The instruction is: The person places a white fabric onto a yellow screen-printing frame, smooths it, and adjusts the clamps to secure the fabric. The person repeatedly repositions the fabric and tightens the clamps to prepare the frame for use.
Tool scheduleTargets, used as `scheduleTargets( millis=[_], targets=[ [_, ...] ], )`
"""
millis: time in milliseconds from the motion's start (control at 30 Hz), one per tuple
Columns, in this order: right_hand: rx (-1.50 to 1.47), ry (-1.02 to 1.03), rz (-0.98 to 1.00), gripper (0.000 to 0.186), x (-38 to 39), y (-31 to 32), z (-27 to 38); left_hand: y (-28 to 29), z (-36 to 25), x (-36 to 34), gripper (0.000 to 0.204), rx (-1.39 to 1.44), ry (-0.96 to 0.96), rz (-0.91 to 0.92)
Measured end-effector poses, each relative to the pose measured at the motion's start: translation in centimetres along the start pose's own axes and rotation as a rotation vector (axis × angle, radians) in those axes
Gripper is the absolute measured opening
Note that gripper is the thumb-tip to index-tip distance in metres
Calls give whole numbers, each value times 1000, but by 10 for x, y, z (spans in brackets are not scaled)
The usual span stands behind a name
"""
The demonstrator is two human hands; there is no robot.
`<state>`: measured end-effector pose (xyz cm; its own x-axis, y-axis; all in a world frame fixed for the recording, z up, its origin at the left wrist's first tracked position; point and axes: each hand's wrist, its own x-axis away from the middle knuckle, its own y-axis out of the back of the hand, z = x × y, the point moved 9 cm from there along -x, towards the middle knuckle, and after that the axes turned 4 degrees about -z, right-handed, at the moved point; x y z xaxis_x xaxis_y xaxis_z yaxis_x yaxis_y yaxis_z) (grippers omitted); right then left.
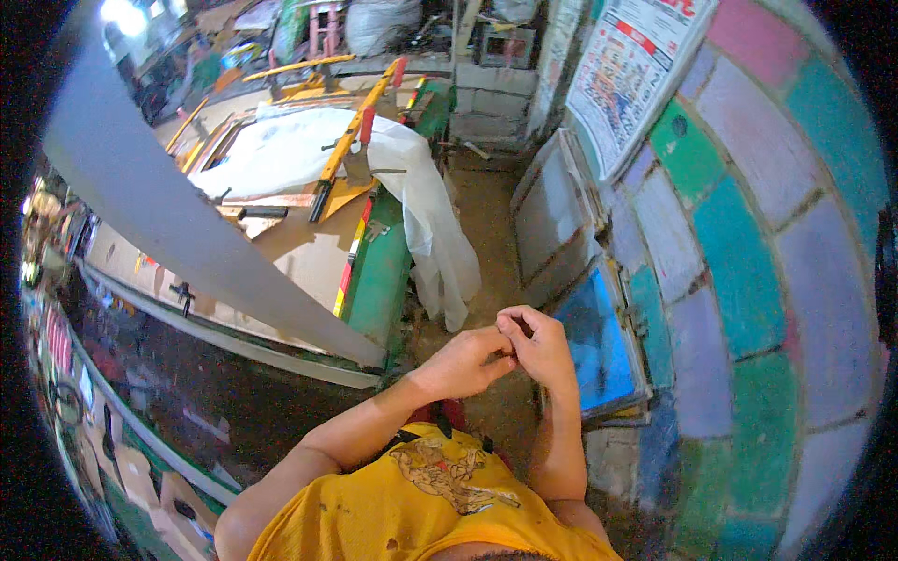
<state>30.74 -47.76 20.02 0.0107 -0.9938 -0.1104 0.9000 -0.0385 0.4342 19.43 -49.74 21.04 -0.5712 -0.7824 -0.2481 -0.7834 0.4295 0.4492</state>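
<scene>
- The blue-faced panel (599,341), the thing nearest the right hand (541,353), stands beside the painted block wall (748,252), across the aisle from the near right corner of the bench (382,271); contact between hand and panel cannot be made out.
- The white sheet (435,234), ahead of the left hand (470,360), lies partly on the bench and hangs over its right edge, its lower end near the hands.
- Both hands meet in front of the body, past the bench's near right corner, fingers bent and fingertips drawn together; whether they pinch something small cannot be told.
- A yellow bar clamp (360,131) with red parts lies slantwise across the sheet, toward the right edge of the bench.
- A red, yellow and black strip (354,252) runs along the green border on that right edge, with small metal pieces (376,231) just beside it.
- A grey beam (192,210) crosses the view in front of the bench, its lower end by the near right corner.
- Beyond the blue-faced panel, a grey framed panel (558,210) leans by the wall, below a printed poster (631,79).
- A yellow shirt (402,500) covers the person's torso.
</scene>
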Motion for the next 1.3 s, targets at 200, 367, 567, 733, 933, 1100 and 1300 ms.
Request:
scheduleTargets(
  millis=[200,367,567,733,933,1100,1300],
  targets=[
    [-38,114,153,25,-70,0,-18,22,34,-41,15,-111,122,-259],
    [-27,155,331,25,-144,-25,-19,81,90,-52,14,-18,347,-552],
    [-98,143,430,25,-246,-60,-58,153,176,-58,17,353,505,-978],
    [-188,106,347,24,-339,-52,-63,186,224,-71,18,705,460,-1198],
    [-379,-3,285,20,-440,-67,-86,200,290,-57,15,843,531,-1427],
    [-404,-95,288,20,-534,-115,-127,204,351,-30,18,530,760,-1606],
    [-82,98,498,34,-653,-224,-192,239,395,-56,31,8,902,-1609]
  ],
)
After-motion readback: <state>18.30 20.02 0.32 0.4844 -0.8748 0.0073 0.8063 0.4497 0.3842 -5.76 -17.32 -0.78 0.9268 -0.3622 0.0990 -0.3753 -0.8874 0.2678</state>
